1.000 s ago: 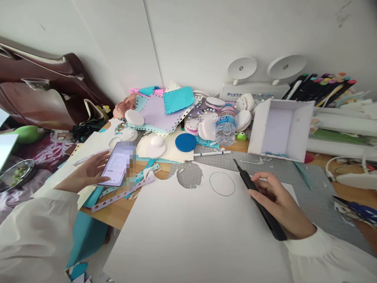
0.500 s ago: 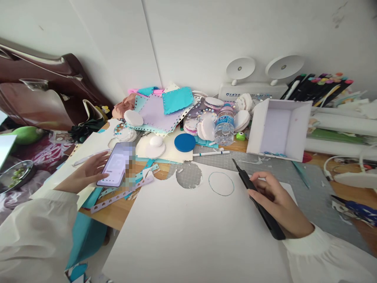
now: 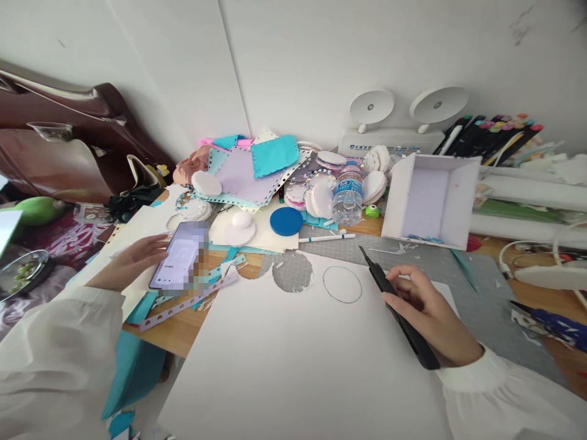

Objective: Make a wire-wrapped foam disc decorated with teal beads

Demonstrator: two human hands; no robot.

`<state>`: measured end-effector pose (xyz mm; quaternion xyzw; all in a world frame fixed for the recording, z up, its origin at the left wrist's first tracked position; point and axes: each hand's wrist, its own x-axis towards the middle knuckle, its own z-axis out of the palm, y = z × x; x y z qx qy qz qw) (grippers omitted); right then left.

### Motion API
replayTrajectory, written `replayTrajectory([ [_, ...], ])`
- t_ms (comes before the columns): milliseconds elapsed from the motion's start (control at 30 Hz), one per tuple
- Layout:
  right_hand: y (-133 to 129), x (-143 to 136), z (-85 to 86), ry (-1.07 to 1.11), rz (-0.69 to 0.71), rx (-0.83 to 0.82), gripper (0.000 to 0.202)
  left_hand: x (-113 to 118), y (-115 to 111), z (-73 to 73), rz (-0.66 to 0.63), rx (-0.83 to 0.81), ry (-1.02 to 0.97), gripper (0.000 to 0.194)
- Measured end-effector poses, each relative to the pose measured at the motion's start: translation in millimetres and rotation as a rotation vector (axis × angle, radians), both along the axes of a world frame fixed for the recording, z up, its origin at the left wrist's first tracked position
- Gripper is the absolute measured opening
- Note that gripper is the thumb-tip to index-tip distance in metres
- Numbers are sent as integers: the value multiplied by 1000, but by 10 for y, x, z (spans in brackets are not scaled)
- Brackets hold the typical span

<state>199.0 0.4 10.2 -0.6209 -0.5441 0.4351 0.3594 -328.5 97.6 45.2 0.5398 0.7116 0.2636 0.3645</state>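
Observation:
My right hand (image 3: 422,315) is wrapped round a black pen-shaped cutter (image 3: 402,318) with a slim dark tip. That tip points up and left, over the right side of a large white board (image 3: 293,360). On the board is a drawn circle outline (image 3: 343,285), and left of it a round hole (image 3: 292,273) lets a gridded grey mat show through. At the left, my left hand (image 3: 140,260) has its fingers stretched out beside a lit phone (image 3: 178,260), their tips at its left edge. The phone lies flat and part of it is pixelated.
Behind the board sit a blue disc (image 3: 287,221), a water bottle (image 3: 347,198), white discs and a pile of felt sheets (image 3: 275,156). A white box (image 3: 431,201) and markers (image 3: 493,137) stand back right. A blue-handled tool (image 3: 553,327) lies at the right.
My left thumb has come off the phone's screen, and the hand has drawn slightly left. My right hand keeps its hold on the cutter. The whole view has shifted a little.

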Motion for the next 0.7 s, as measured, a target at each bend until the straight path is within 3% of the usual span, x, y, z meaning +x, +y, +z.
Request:
replayTrajectory([
  [133, 2, 15, -17, 10, 3, -3, 30, 61, 316, 41, 135, -73, 69, 70],
  [267, 6, 47, -52, 1, 47, 2, 27, 134, 595, 28, 162, -178, 130, 33],
  [333, 8, 61, -65, -1, 54, 15, 26, 159, 665, 17, 162, -216, 144, 25],
  [700, 5, 77, -85, 28, 61, 6, 23, 123, 732, -34, 151, -228, 217, 26],
])
